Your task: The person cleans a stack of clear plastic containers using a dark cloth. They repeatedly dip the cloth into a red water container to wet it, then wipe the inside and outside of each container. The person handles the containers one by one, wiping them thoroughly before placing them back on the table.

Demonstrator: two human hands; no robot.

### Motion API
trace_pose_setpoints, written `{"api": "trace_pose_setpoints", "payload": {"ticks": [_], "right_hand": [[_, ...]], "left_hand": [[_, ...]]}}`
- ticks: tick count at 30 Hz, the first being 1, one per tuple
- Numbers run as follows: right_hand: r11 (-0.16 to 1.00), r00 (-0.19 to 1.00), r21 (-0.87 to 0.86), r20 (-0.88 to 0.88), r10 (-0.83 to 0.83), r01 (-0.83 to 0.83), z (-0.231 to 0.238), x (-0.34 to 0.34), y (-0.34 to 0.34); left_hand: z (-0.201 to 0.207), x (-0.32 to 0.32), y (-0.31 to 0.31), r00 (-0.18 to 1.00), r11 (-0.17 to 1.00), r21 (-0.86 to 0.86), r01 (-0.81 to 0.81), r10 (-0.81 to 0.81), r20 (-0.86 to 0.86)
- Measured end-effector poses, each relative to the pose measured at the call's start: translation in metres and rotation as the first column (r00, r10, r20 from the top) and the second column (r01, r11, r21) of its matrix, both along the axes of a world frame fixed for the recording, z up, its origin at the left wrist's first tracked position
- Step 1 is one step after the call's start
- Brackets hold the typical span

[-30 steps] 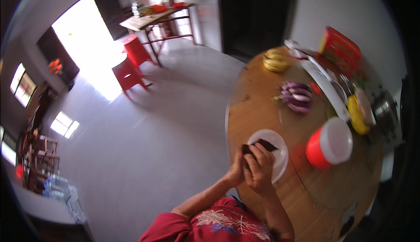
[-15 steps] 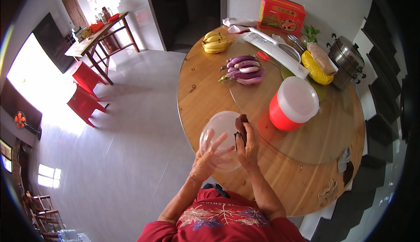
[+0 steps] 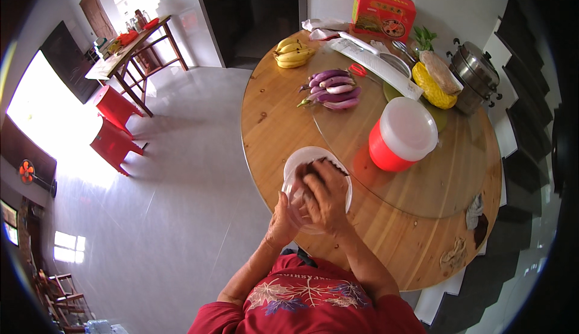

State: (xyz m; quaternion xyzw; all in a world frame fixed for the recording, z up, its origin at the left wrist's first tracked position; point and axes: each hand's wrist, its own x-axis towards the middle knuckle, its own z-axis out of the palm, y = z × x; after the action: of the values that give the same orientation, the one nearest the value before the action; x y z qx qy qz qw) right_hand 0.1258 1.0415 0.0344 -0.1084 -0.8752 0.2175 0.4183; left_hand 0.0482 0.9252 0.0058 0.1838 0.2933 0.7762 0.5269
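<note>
A clear plastic bowl (image 3: pixel 297 157) is tilted over the near edge of the wooden table, in front of my body. My left hand (image 3: pixel 281 223) grips its left side, thumb along the rim. Reaching over the bowl, my right hand (image 3: pixel 327 200) has its fingers bent around a dark brown cloth (image 3: pixel 313 166) against the inside. The fingers hide much of the cloth, and motion blurs them a little. Beyond the bowl to the right stands a red tub with a translucent white lid (image 3: pixel 409 130).
Purple eggplants (image 3: pixel 333 89), bananas (image 3: pixel 294 54), a white grater (image 3: pixel 377 67), red scissors (image 3: pixel 358 69), a yellow-netted bundle (image 3: pixel 433 85) and a steel pot (image 3: pixel 473 74) stand farther back on the round table (image 3: pixel 265 135). Crumpled rags (image 3: pixel 453 253) lie at its right edge.
My right hand has moved from the bowl's right rim, with the brown cloth, over into the bowl. The bowl has turned, and my left fingers now close on its side.
</note>
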Motion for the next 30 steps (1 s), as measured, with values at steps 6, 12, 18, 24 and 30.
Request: {"api": "trace_pose_setpoints", "payload": {"ticks": [6,12,18,24,30], "right_hand": [[0.988,0.987,-0.015,0.044,0.154,-0.154,0.018,-0.016,0.017],[0.935,0.933,0.113,0.172,0.315,-0.336,0.013,0.005,-0.026],[0.926,0.958,0.263,0.167,0.231,-0.270,-0.012,0.035,-0.037],[0.971,0.984,-0.208,-0.109,-0.144,0.119,-0.027,0.049,-0.002],[0.082,0.870,-0.877,-0.480,-0.116,-0.473,-0.020,0.061,0.019]], "left_hand": [[0.004,-0.002,-0.005,1.000,0.998,-0.056,0.019,-0.018,0.017],[-0.001,-0.005,-0.007,0.968,0.981,-0.072,-0.180,0.189,0.163],[0.005,-0.011,-0.009,1.000,0.998,0.053,-0.028,0.027,0.015],[-0.007,-0.017,-0.008,0.980,0.988,0.152,0.016,-0.045,0.195],[-0.003,-0.007,-0.001,0.982,0.993,0.115,-0.023,0.001,0.191]]}}
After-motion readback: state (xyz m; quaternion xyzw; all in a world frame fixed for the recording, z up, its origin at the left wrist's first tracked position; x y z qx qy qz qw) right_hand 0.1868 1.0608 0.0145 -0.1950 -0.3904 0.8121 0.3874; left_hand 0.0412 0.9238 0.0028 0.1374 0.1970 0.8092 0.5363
